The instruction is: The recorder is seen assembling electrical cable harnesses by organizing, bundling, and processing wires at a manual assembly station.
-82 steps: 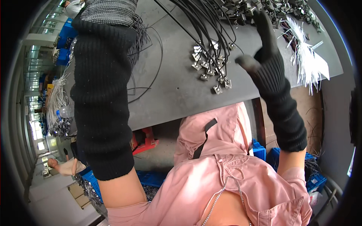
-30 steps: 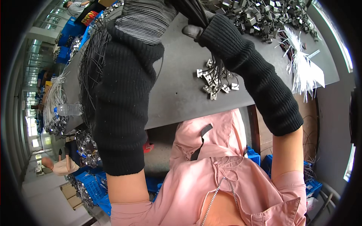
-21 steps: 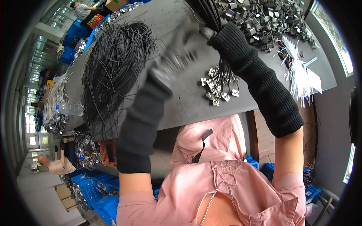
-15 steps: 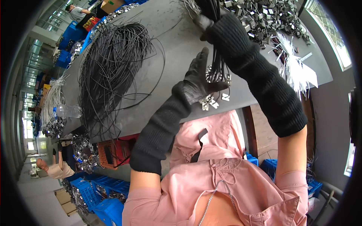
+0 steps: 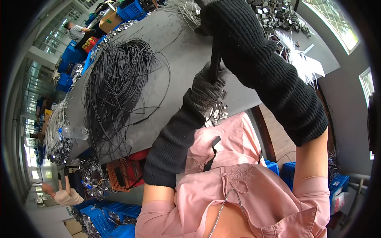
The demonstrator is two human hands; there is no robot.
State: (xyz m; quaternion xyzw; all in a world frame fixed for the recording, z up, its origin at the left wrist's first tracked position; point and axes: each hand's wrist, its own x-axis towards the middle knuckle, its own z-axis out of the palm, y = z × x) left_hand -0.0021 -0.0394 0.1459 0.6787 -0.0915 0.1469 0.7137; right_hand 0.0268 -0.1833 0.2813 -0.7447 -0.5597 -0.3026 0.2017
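Both my hands wear long black knit sleeves and gloves. My right hand [image 5: 212,18] is raised near the top of the picture, closed on the upper end of a tight bundle of black cables [image 5: 215,59] that hangs straight down. My left hand [image 5: 206,89] wraps around the same bundle lower down. Under that hand dangle small metal clips [image 5: 217,113] fixed to the cable ends, over the front edge of the grey table [image 5: 174,59].
A big loose heap of black cables [image 5: 115,83] lies on the table's left. Metal clips [image 5: 278,16] and white ties [image 5: 297,63] lie at the far right. A clear bottle [image 5: 73,132] and blue crates [image 5: 99,218] sit left and below. Another person [image 5: 77,28] is far off.
My left arm came down from high on the left, and its hand closed on the bundle. My right hand has lifted the bundle, raising the clip ends off the table.
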